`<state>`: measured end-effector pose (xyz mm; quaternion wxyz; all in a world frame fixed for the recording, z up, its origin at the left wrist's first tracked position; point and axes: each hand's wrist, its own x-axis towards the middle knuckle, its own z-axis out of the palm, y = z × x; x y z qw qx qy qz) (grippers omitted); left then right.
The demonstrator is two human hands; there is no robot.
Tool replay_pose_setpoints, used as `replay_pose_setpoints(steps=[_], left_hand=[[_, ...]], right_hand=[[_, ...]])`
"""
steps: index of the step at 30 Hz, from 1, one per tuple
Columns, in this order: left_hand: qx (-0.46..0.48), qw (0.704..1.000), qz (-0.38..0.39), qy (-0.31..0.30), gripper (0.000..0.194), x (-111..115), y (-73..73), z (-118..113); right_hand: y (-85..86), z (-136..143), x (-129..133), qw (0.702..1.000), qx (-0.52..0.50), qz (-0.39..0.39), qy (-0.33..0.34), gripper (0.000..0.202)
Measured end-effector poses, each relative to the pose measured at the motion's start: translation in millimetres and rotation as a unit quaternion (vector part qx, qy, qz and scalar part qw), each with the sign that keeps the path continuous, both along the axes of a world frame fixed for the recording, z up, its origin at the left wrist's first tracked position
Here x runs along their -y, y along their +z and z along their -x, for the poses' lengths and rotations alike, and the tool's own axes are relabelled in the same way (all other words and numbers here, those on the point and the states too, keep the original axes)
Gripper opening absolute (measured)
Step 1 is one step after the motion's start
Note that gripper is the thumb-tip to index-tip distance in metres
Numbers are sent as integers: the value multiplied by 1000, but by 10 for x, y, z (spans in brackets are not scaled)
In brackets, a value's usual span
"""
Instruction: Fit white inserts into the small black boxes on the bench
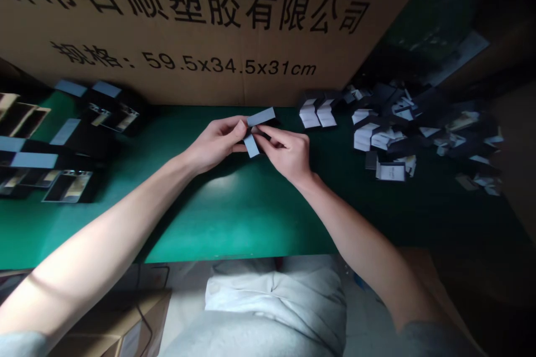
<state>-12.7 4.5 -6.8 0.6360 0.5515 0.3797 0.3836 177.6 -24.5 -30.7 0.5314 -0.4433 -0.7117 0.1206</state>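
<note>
Forearms (121,231), pale piece (262,116) between grips (220,143) (290,154)

Folded piece (253,146) partly hidden by fingers (274,135), carton (201,33) cut off by top edge, pile (387,138) at right blurred

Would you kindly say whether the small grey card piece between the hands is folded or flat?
Folded: the grey card piece has two oblong panels at different angles, between the left hand and right hand.

Large carton (201,39) with black lettering (226,5), green tabletop (218,228), brown cardboard (157,309) below, pale floor (184,280)
</note>
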Motion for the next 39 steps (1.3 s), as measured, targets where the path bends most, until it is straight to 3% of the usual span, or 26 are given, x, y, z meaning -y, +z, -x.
replay_pose_setpoints(steps=[9, 16, 21, 32, 39], left_hand=[[8, 1000, -8, -15, 54, 1, -84, 42], [44, 998, 10, 42, 55, 18, 51, -64], [35, 997, -4, 66, 56, 15, 84, -80], [5, 1000, -12, 14, 55, -7, 20, 9], [41, 997, 13, 58, 50, 6, 106, -62]], right_hand=[[-10, 9, 21, 999, -20, -5, 33, 21], [-8, -5, -31, 999, 3, 38, -8, 26], [-43, -50, -63, 998, 36, 24, -51, 22], [-26, -71, -10, 998, 53, 33, 8, 18], [1, -33, -3, 999, 28, 33, -26, 27]])
